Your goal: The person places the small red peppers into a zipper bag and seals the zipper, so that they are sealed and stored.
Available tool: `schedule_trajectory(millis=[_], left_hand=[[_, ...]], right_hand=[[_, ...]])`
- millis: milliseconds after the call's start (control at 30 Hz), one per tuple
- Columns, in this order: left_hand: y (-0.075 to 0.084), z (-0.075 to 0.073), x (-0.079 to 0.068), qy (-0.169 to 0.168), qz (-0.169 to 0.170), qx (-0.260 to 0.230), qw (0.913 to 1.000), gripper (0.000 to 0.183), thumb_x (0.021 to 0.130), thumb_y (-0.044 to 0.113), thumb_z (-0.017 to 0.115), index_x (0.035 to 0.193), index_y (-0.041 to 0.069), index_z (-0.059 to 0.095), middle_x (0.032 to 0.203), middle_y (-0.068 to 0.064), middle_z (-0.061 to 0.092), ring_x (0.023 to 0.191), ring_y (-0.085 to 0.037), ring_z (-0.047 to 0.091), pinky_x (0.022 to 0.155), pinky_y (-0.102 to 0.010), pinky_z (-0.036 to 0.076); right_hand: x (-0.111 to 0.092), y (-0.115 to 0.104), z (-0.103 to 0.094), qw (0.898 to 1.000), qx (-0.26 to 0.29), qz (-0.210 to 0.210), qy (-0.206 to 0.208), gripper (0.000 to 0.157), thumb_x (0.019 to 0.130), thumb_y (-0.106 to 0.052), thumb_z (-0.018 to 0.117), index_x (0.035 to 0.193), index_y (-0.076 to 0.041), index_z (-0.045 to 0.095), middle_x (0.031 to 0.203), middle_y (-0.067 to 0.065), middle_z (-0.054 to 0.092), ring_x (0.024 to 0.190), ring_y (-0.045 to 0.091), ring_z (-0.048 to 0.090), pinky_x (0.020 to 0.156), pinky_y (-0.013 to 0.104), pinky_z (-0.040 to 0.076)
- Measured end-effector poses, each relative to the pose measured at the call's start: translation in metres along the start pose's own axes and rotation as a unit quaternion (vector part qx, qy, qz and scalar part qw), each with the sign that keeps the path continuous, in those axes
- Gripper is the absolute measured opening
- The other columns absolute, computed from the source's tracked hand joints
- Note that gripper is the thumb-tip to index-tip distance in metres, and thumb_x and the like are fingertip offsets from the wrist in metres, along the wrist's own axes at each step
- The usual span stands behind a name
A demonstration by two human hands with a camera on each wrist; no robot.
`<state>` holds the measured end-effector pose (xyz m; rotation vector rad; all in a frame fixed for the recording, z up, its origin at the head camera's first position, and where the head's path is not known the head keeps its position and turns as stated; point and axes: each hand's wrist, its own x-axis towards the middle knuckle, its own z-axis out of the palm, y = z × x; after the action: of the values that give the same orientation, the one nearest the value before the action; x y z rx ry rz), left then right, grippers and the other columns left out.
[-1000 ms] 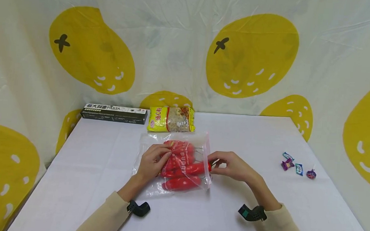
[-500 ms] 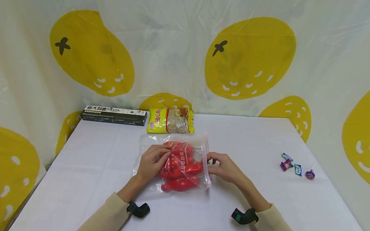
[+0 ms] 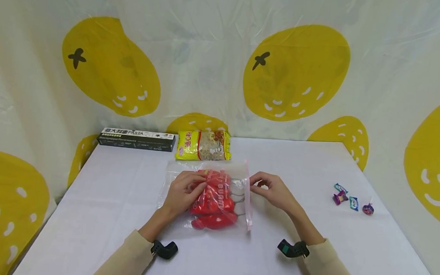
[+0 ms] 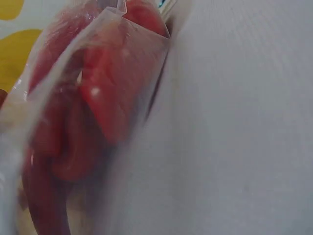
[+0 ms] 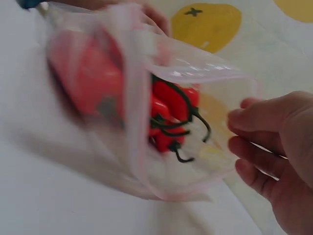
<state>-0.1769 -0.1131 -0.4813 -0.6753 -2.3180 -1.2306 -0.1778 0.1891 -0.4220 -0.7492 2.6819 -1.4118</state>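
A clear zip bag with a pink-edged mouth lies on the table, its mouth facing right. Inside are several red chili peppers, whose dark green stems point toward the mouth in the right wrist view. My left hand grips the upper film of the bag near its middle, over the peppers. At the pink edge, my right hand pinches the rim between thumb and forefinger; the mouth gapes in the right wrist view. The left wrist view shows red peppers through the film, while the left fingers are mostly hidden.
Behind the bag lies a yellow packet of macaroni. A black pasta box stands at the back left. Several wrapped candies and a lollipop lie at the right. A lemon-print curtain hangs behind the white table.
The pepper near my right hand has gone fully into the bag. My right hand let it go and moved slightly up along the pink edge to the rim. My left hand has stayed put.
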Motion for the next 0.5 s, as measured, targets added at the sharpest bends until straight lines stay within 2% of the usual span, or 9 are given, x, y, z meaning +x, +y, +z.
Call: schedule_trajectory(millis=[67, 133, 267, 400, 500], left_hand=[[0.008, -0.001, 0.002, -0.007, 0.01, 0.006, 0.9999, 0.022, 0.089, 0.033, 0.063, 0.104, 0.018, 0.069, 0.116, 0.001, 0.067, 0.112, -0.011, 0.056, 0.094, -0.032, 0.048], [0.018, 0.0, 0.003, -0.013, 0.034, 0.016, 0.9992, 0.021, 0.088, 0.031, 0.064, 0.104, 0.018, 0.069, 0.116, -0.001, 0.067, 0.112, -0.012, 0.056, 0.095, -0.035, 0.047], [0.047, 0.007, 0.001, -0.032, 0.113, 0.052, 0.9917, 0.018, 0.085, 0.028, 0.067, 0.1, 0.019, 0.069, 0.112, 0.002, 0.068, 0.112, -0.011, 0.056, 0.098, -0.034, 0.043], [0.076, 0.023, -0.01, -0.075, 0.204, 0.107, 0.9703, 0.019, 0.082, 0.033, 0.068, 0.098, 0.023, 0.07, 0.113, 0.005, 0.066, 0.112, -0.013, 0.055, 0.098, -0.035, 0.041], [0.091, 0.035, -0.021, -0.128, 0.236, 0.159, 0.9501, 0.025, 0.083, 0.043, 0.065, 0.104, 0.028, 0.067, 0.122, 0.004, 0.061, 0.117, -0.018, 0.051, 0.1, -0.044, 0.039]], right_hand=[[0.004, -0.003, -0.006, 0.999, 0.005, 0.009, 0.038, 0.011, 0.086, -0.004, 0.065, 0.097, -0.001, 0.065, 0.094, 0.014, 0.068, 0.085, 0.021, 0.061, 0.075, 0.026, 0.053], [0.009, -0.002, -0.009, 0.998, 0.007, 0.016, 0.067, 0.014, 0.087, -0.004, 0.064, 0.099, 0.002, 0.064, 0.095, 0.017, 0.068, 0.086, 0.024, 0.062, 0.073, 0.023, 0.053], [0.021, 0.006, -0.008, 0.996, 0.012, 0.013, 0.083, 0.02, 0.087, -0.003, 0.062, 0.105, 0.005, 0.063, 0.104, 0.023, 0.066, 0.093, 0.031, 0.062, 0.075, 0.019, 0.052], [0.035, 0.023, -0.002, 0.996, 0.029, 0.006, 0.08, 0.023, 0.089, -0.002, 0.06, 0.111, 0.004, 0.062, 0.115, 0.022, 0.062, 0.103, 0.038, 0.061, 0.081, 0.029, 0.054], [0.044, 0.042, 0.005, 0.996, 0.031, 0.022, 0.08, 0.024, 0.091, -0.005, 0.057, 0.115, -0.001, 0.062, 0.123, 0.02, 0.058, 0.106, 0.037, 0.061, 0.084, 0.039, 0.054]])
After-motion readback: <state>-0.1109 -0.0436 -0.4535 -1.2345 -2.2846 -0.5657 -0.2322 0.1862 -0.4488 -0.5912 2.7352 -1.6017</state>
